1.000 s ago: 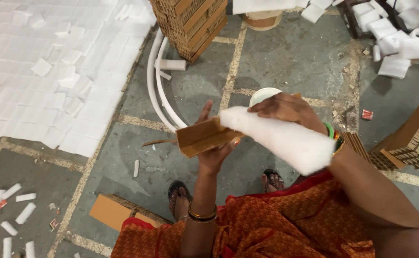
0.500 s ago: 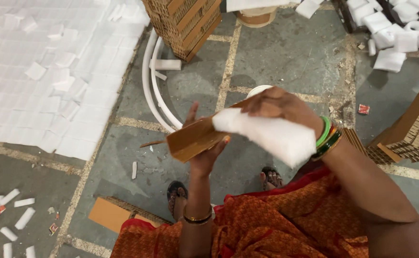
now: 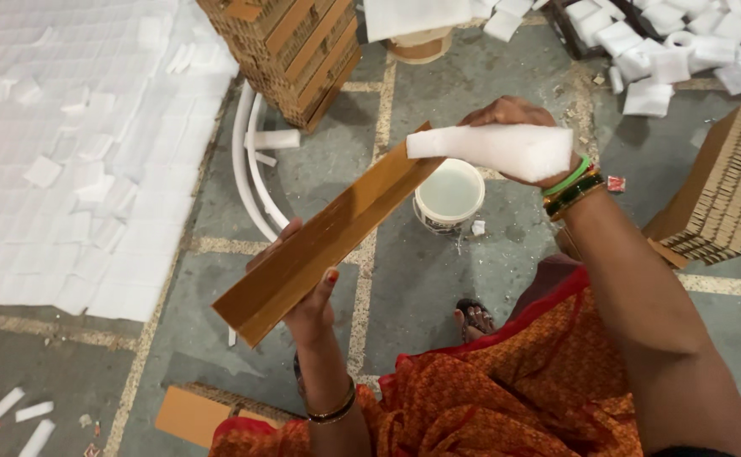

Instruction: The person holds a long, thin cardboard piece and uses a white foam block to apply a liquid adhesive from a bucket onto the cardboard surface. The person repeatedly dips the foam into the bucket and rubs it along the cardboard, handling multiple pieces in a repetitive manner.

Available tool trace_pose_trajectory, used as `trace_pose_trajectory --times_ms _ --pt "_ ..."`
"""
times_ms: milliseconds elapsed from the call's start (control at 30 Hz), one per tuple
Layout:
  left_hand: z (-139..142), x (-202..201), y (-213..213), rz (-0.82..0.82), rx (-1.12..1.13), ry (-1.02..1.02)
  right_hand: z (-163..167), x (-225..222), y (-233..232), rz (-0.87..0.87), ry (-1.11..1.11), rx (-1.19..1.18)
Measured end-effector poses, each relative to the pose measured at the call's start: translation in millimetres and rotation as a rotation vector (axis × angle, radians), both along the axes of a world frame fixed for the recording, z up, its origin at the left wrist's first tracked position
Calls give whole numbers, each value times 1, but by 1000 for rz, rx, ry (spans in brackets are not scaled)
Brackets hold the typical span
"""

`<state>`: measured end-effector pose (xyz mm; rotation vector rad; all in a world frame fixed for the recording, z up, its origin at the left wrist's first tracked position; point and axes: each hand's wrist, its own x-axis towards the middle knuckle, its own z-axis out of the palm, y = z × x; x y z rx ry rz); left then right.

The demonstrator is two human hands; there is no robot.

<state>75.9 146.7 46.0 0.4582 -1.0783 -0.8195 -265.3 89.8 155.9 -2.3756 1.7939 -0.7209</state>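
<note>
While the left hand (image 3: 307, 292) cradles a long brown cardboard strip (image 3: 328, 233) from below, its grip is closed loosely around the lower half of the strip, thumb on the near edge and fingers hidden behind the far one. That strip is an angled, L-shaped length of cardboard and slants from lower left to upper right across the middle of the head view, held in the air above the floor.

At the strip's upper end the right hand (image 3: 518, 127) holds a white foam piece (image 3: 493, 151), a soft oblong block. Its grip is shut over the top of the foam, fingers curled along the far side, and the foam's left tip touches the end of the cardboard strip. Green and dark bangles (image 3: 575, 184) sit on that wrist.

Directly beneath the two, on the grey tiled floor (image 3: 506, 254), stands a small white bucket (image 3: 448, 196) with a pale liquid in it. A stack of cardboard pieces (image 3: 290, 51) rises at the top centre, with bent white tubing (image 3: 248, 178) lying beside it. More white foam pieces (image 3: 683, 42) are heaped at the top right, and a second cardboard stack (image 3: 717, 203) sits at the right edge. White sheets (image 3: 66, 152) cover the floor at left.
</note>
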Motion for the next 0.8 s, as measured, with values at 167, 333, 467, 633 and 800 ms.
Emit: trace_pose_trajectory --times_ms 167,333,467,633,800 --pt "-1 2 3 -27 -9 -19 -21 -14 -10 108 -35 -301" --pt "3 5 1 36 -91 -69 -45 -33 -19 52 7 -350" --pt "9 15 2 196 -171 -200 -54 -45 -25 -59 -50 -377" --pt "18 16 2 375 -239 -432 -53 -53 -31 -219 -692 -163" --pt "32 9 11 -105 -197 -268 -49 -50 -29 -83 -1163 -128"
